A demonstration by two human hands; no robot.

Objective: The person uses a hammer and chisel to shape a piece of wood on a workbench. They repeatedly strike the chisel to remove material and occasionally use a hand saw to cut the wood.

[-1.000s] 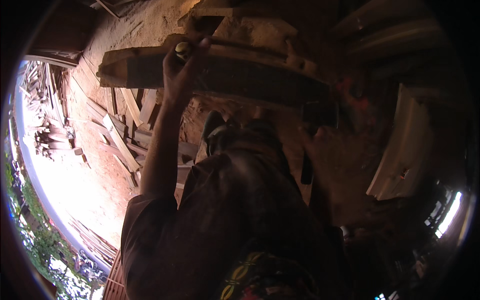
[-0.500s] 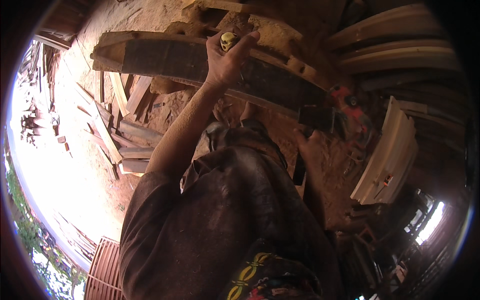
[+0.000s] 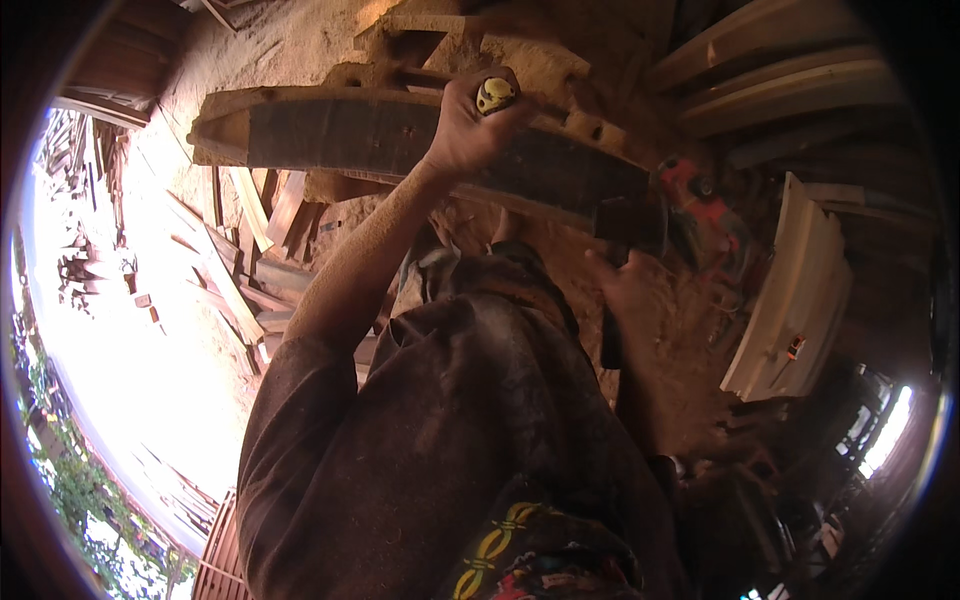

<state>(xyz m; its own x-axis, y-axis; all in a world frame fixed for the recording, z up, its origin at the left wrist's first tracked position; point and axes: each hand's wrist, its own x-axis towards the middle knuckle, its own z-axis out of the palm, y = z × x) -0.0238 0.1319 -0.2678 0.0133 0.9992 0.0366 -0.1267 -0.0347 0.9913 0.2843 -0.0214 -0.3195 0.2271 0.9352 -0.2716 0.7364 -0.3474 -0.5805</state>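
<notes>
My left hand [image 3: 470,135] is closed round a chisel, whose yellow and black handle end [image 3: 495,95] shows above the fist; its blade is hidden. It is held over a long curved timber [image 3: 330,132] with a dark face and pale, rough edges. Low on the right, my right hand [image 3: 632,285] grips a mallet by its dark handle [image 3: 610,345]. The mallet's black block-shaped head [image 3: 632,220] overlaps the timber's right end in view; whether they touch I cannot tell.
A red and black power tool [image 3: 700,205] lies beyond the timber's right end. Farther right, a pale plank [image 3: 795,290] carries a small orange-handled tool [image 3: 795,350]. Long boards [image 3: 790,95] are stacked at the upper right, and loose offcuts [image 3: 250,200] litter the sawdusty ground on the left.
My left hand has moved a little right along the timber with the chisel, and its thumb no longer sticks out. The whole view has shifted slightly. My right hand keeps the mallet.
</notes>
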